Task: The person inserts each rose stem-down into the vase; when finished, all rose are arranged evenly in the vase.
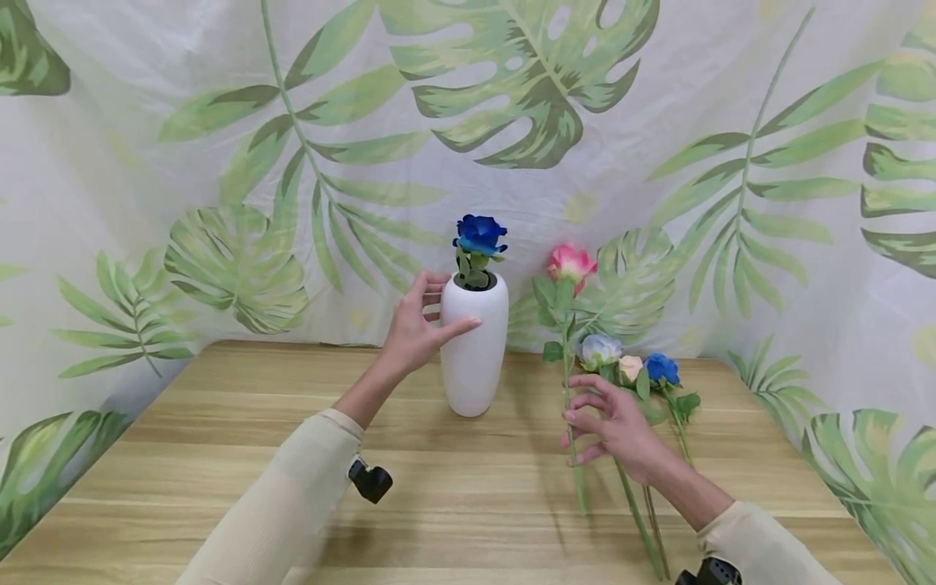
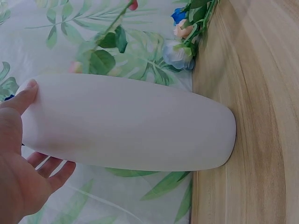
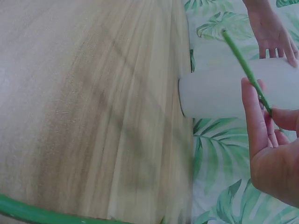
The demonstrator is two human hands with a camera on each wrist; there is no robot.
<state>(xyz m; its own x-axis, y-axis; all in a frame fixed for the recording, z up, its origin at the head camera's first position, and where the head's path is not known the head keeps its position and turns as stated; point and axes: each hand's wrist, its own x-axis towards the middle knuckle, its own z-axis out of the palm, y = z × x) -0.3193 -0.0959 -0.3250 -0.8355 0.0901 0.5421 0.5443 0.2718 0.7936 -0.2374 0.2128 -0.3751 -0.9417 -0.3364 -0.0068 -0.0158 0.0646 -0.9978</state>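
Note:
A tall white vase (image 1: 474, 349) stands upright on the wooden table, a blue rose (image 1: 479, 236) rising from its dark mouth. My left hand (image 1: 418, 325) grips the vase near its top, thumb across the front and fingers round the far side. To the right, my right hand (image 1: 610, 426) pinches the green stem (image 3: 243, 60) of a pink rose (image 1: 572, 265) between thumb and fingers. That rose is held upright above the table, bloom at the top and the cut stem end pointing down, apart from the vase.
Several more artificial flowers lie on the table at the right: a pale blue-white bloom (image 1: 600, 351), a small peach rose (image 1: 630, 368) and another blue rose (image 1: 661, 369). Their stems run toward the front edge, beneath my right forearm. A leaf-print cloth (image 1: 351, 162) hangs behind the wooden table (image 1: 241, 455).

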